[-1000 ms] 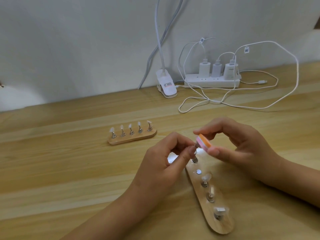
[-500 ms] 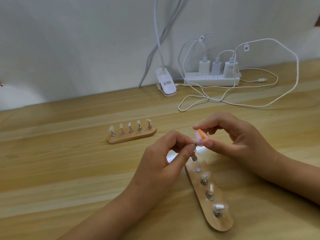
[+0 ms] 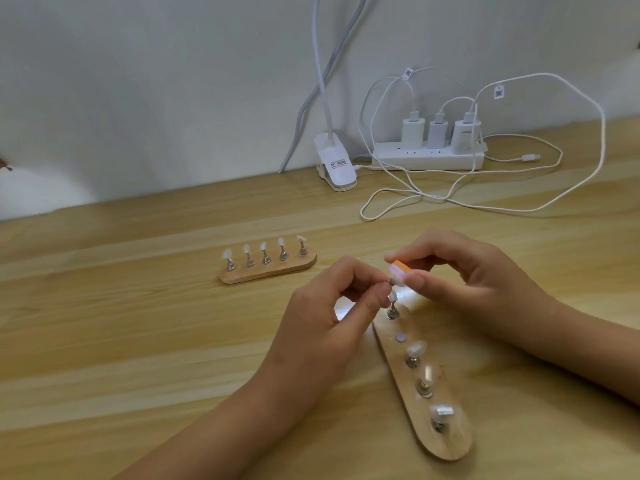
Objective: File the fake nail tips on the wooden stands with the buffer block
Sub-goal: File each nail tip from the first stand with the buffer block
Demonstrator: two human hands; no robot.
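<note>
Two hands work above the near wooden stand [image 3: 437,441] on the worktop [image 3: 138,341]: the left hand [image 3: 329,310] pinches a nail tip [image 3: 391,281] to steady it, the right hand [image 3: 467,271] grips the buffer block [image 3: 398,269] against it; a second stand [image 3: 268,274] waits beyond.

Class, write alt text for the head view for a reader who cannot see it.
A right hand holds an orange-pink buffer block against a nail tip pinched by the left hand, above a wooden stand. A second stand sits farther back.
</note>
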